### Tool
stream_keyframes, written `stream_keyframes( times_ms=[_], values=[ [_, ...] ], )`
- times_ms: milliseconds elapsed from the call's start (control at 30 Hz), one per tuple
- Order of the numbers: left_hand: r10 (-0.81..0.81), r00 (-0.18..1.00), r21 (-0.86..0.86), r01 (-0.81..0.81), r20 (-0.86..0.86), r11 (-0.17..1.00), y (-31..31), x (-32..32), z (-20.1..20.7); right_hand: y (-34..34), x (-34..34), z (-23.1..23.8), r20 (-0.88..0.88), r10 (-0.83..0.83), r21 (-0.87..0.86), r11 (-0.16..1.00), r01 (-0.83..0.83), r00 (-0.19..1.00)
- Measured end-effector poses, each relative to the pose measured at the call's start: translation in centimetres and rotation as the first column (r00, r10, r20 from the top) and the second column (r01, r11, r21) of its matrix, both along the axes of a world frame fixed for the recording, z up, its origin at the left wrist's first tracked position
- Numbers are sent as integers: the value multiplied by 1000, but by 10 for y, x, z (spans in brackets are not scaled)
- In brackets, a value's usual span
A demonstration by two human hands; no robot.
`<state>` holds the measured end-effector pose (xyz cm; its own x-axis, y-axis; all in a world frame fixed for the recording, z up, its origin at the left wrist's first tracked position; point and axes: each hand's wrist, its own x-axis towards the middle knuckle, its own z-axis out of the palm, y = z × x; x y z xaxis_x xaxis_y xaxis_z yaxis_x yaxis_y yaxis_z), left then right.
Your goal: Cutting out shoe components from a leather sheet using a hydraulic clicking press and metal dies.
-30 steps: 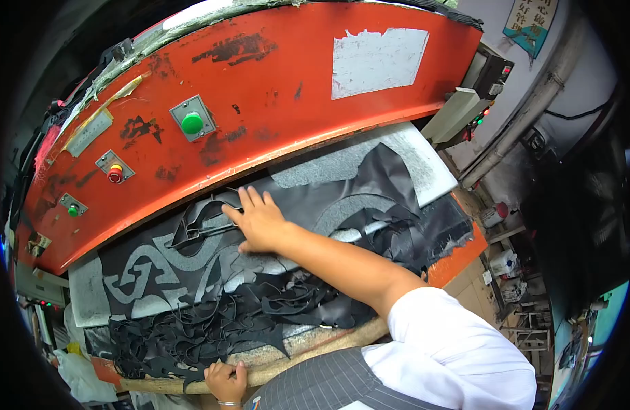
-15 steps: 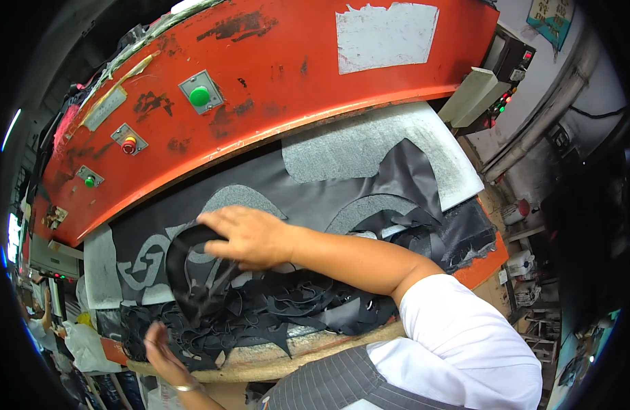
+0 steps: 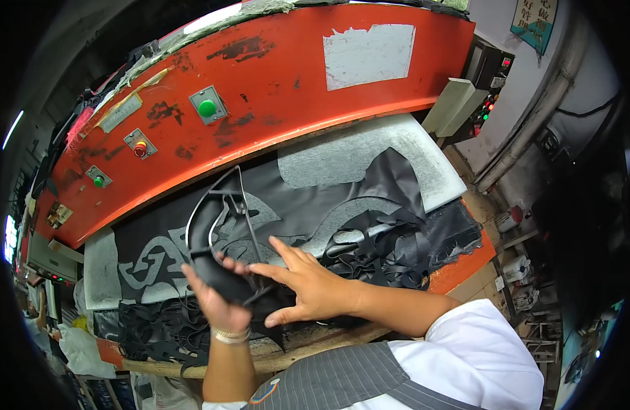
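Metal cutter (image 3: 209, 236): tilted above the black sheet (image 3: 311, 198), in my left hand (image 3: 222, 307).
Left hand: fingers curled around the cutter's lower end.
Right hand (image 3: 311, 287): spread beside the cutter; contact unclear.
Sheet: on the pale board (image 3: 431, 171).
Press (image 3: 281, 89): red, behind.

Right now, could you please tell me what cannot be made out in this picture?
In the head view:
Left hand: part of the palm, covered by the curved frame.
The frame's lower end: blends into the dark scraps behind.
Black sheet: its far edge, lost in shadow under the red beam.
White bag: contents, hidden by its sides.
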<state>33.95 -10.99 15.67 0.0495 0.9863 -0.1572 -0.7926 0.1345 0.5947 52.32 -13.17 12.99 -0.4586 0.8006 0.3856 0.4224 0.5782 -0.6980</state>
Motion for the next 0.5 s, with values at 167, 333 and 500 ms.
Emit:
stream_keyframes(
  times_ms=[167,333,500],
  values=[
    [10,999,52,-12,46,999,39,46,-44,22,27,-15,-3,-96,-114,989,95,995],
    [-238,906,-44,238,-350,970,72,45,-82,77,101,-37,94,-55,-139,988,67,994],
    [-186,820,-113,148,-541,982,110,44,-114,119,141,-60,259,35,-157,988,6,965]
  ],
)
